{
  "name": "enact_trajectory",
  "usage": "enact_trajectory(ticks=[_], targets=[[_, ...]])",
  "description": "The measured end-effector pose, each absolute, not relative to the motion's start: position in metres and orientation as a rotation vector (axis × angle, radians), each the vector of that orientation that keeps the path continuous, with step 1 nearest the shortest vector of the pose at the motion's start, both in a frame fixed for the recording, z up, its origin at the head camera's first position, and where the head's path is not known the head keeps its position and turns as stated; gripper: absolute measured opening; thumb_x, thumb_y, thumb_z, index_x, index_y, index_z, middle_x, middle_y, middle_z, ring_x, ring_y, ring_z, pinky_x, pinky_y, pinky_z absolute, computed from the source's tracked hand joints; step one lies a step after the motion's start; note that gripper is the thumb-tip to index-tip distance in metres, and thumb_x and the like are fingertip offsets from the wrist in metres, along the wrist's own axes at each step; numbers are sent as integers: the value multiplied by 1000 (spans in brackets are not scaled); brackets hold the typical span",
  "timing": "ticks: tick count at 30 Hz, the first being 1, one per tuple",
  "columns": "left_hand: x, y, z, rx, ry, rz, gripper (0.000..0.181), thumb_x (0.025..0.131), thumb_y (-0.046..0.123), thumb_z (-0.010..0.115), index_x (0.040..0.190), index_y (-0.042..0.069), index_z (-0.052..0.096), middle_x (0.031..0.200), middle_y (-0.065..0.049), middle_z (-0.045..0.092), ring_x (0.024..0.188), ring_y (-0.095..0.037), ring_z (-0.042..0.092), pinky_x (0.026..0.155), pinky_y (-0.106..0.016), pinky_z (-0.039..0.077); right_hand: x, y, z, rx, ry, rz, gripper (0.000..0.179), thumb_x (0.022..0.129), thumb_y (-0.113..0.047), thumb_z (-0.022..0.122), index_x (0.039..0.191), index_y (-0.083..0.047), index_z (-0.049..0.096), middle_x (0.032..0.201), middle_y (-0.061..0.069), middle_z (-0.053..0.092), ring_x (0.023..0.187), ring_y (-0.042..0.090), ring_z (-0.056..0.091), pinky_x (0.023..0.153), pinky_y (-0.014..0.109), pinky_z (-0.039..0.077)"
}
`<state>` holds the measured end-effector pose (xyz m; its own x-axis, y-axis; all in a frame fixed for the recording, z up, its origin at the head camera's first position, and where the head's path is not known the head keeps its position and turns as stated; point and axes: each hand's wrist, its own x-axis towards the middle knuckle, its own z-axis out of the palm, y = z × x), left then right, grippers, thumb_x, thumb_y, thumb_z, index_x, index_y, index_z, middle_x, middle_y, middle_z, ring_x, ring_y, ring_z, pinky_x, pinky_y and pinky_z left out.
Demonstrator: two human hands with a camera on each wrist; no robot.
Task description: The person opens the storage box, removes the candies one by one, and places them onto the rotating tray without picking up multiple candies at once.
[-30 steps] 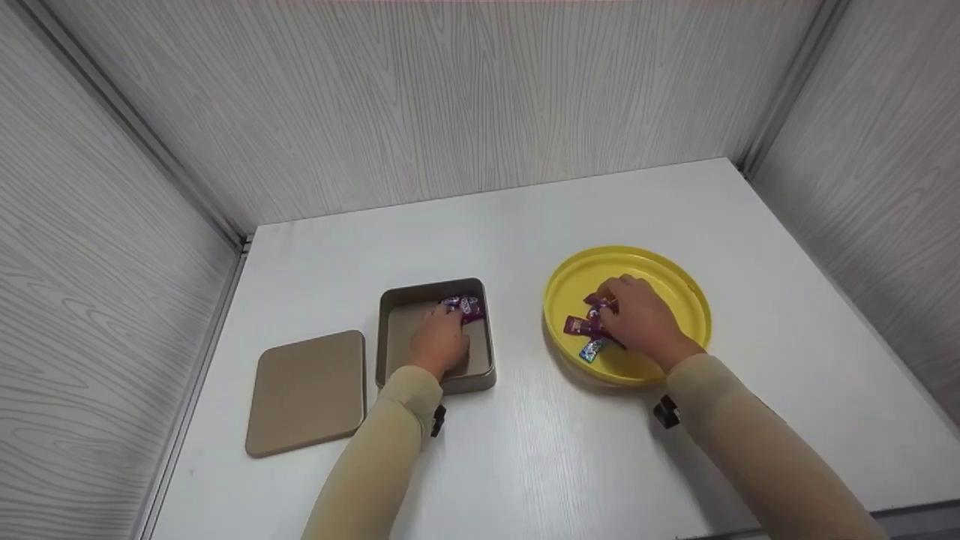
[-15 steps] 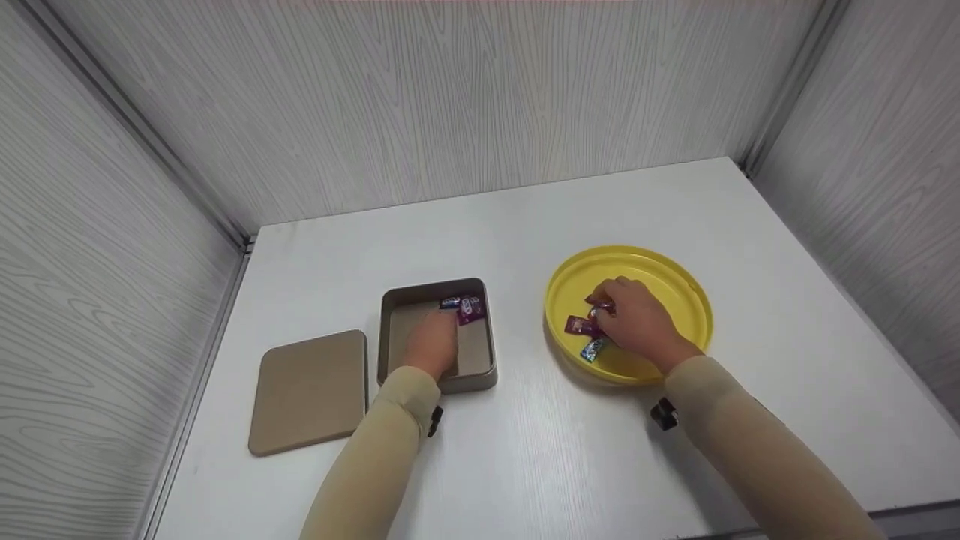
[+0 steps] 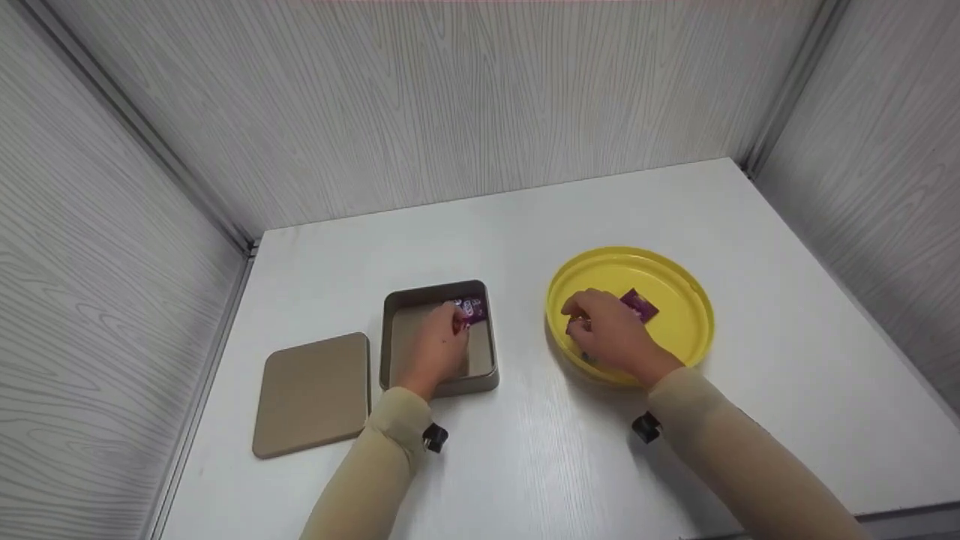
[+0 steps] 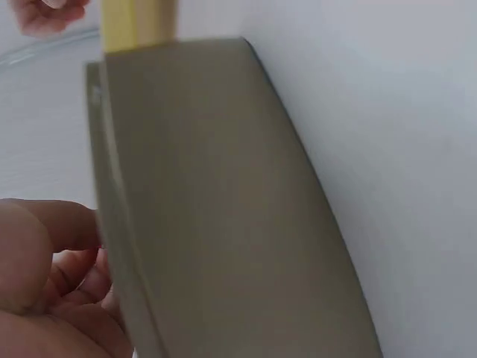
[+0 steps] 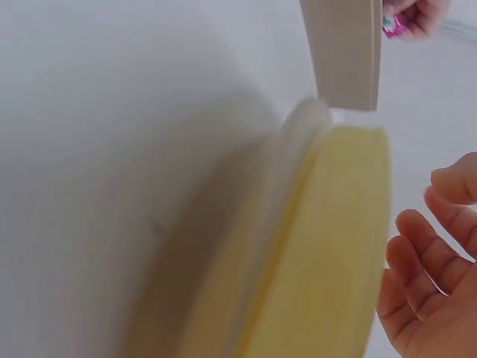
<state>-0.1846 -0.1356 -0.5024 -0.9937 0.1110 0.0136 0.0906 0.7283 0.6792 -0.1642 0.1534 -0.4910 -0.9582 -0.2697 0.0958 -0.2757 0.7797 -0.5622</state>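
Candies (image 3: 472,309) lie in a tin (image 3: 471,384) and on a yellow plate (image 3: 671,337), a hand at each

The left hand (image 3: 436,349) reaches into the tin, thumb and fingertips pinching a pink candy (image 5: 395,28). Just beyond those fingertips, the purple candies in the tin lie near its far right corner.

The right hand (image 3: 616,334) hovers over the left part of the plate, its fingers loosely curved and apart in the right wrist view. Bits of wrapper (image 3: 579,322) show at its fingertips; whether they touch, I cannot tell. Another purple candy (image 3: 640,305) lies flat on the plate, just right of the hand.

Left of the tin, the lid (image 3: 311,395) rests on the white table (image 3: 525,450), which also carries the tin and plate.
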Motion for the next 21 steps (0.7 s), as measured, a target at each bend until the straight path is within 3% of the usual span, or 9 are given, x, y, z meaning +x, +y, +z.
enact_trajectory(ticks=[9, 16, 21], targets=[[-159, -118, -484, 195, 2678, 1539, 12, 96, 14, 65, 106, 12, 57, 101, -4, 60, 92, -18, 61, 79, -34, 53, -144, 112, -478, 609, -2840, 1051, 24, 95, -17, 67, 119, -16, 65, 110, 1, 64, 102, 18, 60, 94, 40, 50], [-150, -99, -479, 218, 2579, 1600, 14, 96, 19, 68, 105, 14, 58, 100, -2, 64, 93, -16, 63, 80, -34, 54, -134, 91, -481, 766, -2721, 964, 28, 94, -16, 71, 121, -16, 63, 111, 0, 63, 99, 18, 62, 87, 33, 52], [-147, -90, -482, 232, 2478, 1661, 16, 95, 17, 68, 106, 13, 58, 96, -3, 66, 84, -17, 67, 75, -32, 57, -132, 85, -489, 756, -2680, 893, 27, 92, -22, 75, 115, -19, 62, 105, -5, 59, 93, 11, 60, 82, 28, 52]])
